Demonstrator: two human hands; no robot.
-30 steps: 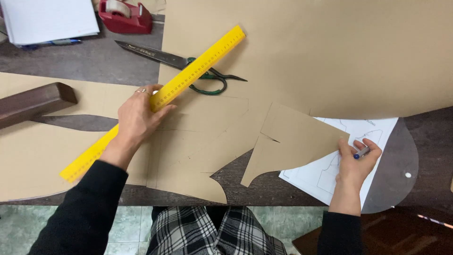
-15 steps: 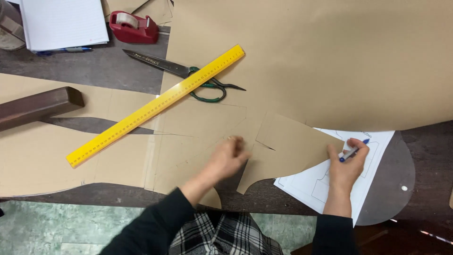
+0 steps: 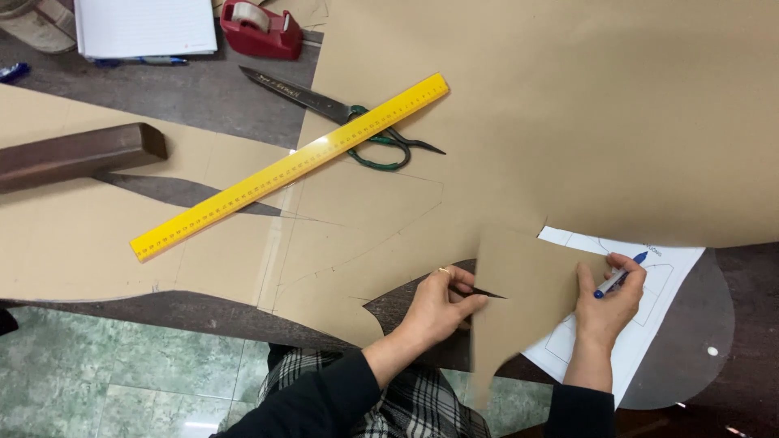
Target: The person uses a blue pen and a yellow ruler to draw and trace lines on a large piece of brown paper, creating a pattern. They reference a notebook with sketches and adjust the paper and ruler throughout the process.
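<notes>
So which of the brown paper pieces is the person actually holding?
The small loose brown piece at the table's near edge, pinched between both hands; the larger sheets lie flat, one under the yellow ruler.

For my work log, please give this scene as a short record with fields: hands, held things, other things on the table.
left hand: left hand pinches the edge of a cut brown paper piece
right hand: right hand holds a blue pen and presses on the same piece
under the piece: white drawing sheet
on the large brown paper: yellow ruler, scissors
far side: red tape dispenser, notepad

Brown paper piece (image 3: 527, 284), blue pen (image 3: 618, 275)
</notes>
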